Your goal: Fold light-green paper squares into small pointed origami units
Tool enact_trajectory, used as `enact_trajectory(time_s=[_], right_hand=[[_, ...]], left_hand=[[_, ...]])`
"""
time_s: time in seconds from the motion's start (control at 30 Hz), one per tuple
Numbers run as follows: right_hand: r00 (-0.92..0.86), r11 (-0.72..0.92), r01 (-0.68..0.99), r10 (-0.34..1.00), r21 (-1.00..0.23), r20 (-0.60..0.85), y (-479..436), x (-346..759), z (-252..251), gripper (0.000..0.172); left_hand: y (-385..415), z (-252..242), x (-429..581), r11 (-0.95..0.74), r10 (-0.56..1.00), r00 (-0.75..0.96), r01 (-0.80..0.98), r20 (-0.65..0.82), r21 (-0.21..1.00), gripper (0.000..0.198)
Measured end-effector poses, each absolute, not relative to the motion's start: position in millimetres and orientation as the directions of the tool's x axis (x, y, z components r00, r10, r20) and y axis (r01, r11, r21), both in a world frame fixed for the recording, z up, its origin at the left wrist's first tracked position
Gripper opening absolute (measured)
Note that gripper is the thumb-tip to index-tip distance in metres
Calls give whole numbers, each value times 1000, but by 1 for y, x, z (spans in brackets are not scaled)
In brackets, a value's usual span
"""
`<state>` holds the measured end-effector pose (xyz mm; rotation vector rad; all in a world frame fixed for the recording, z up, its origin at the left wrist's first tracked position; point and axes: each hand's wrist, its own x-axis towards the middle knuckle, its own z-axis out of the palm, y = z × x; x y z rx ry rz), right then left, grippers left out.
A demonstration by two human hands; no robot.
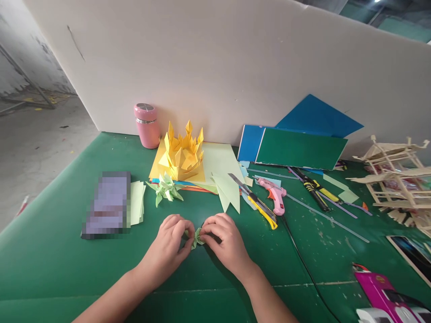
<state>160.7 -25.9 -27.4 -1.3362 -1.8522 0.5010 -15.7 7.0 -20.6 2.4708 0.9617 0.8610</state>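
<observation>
Between my two hands is a small light-green folded-paper flower, just above the green tabletop. My left hand pinches its left side with thumb and fingers. On the other side, the fingertips of my right hand close on its right edge. Parts of the flower are hidden behind the fingers. Beyond my left hand lies a larger pale-green paper flower with pointed petals. Behind that, a yellow folded-paper crown-like piece stands on stacked coloured paper.
Left are a blurred dark-edged rectangle and paper slips; a pink flask stands behind. Right lie a yellow utility knife, blade out, a pink glue gun with cord, pliers and a wooden stick model.
</observation>
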Motion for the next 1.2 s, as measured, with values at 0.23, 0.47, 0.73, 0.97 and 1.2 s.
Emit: enact_trajectory(time_s=[0.23, 0.47, 0.73, 0.97, 1.2], right_hand=[[-142, 398, 615, 905, -680, 401, -28, 162, -23, 16], [-127, 396, 624, 902, -674, 413, -29, 162, -22, 16], [-151, 452, 581, 877, -677, 456, -34, 158, -18, 14], [-149, 471, 587, 862, -658, 484, -33, 154, -16, 16], [114, 256, 776, 841, -576, 528, -19, 187, -30, 20]], left_hand=[[3, -19, -15, -662, 731, 559, 443, 391, 605, 10], [2, -15, -14, -650, 746, 523, 434, 412, 624, 11], [-5, -14, -10, -602, 792, 426, 422, 437, 678, 13], [-4, -9, -9, -598, 796, 413, 425, 443, 679, 15], [13, -6, -19, -704, 710, 496, 488, 500, 516, 28]])
